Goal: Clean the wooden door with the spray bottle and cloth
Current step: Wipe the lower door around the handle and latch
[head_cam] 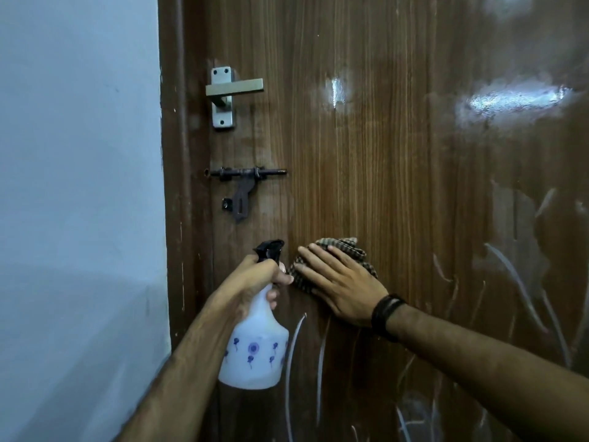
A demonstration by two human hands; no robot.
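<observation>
The brown wood-grain door (398, 161) fills most of what you see, its glossy face carrying bright reflections up and to the right of your fingers and pale curved streaks and scratch-like marks below and to the right of them. To the left of your hands stands the plain pale blue-white wall (79, 186), meeting the dark brown door frame (178, 154) along a vertical edge.

Your right hand (338, 282) lies flat on the door with fingers (314, 254) straight and spread, pressing the brown checked cloth (347, 250) against the wood; the cloth bunches out above and beside those fingers. A dark band (387, 317) wraps that wrist.

Your left hand (258, 275) is just beside the right, curled round the neck of the white translucent plastic spray bottle (255, 355) printed with small blue flowers; its body hangs below your fingers and its black trigger nozzle (270, 249) rises above them, pointing at the door. Whether a finger sits on the trigger you cannot tell.

Above both hands, the dark metal sliding bolt latch (245, 177) is fixed near the door's left edge, and higher still is the silver metal lever handle (229, 90) on its rectangular backplate.
</observation>
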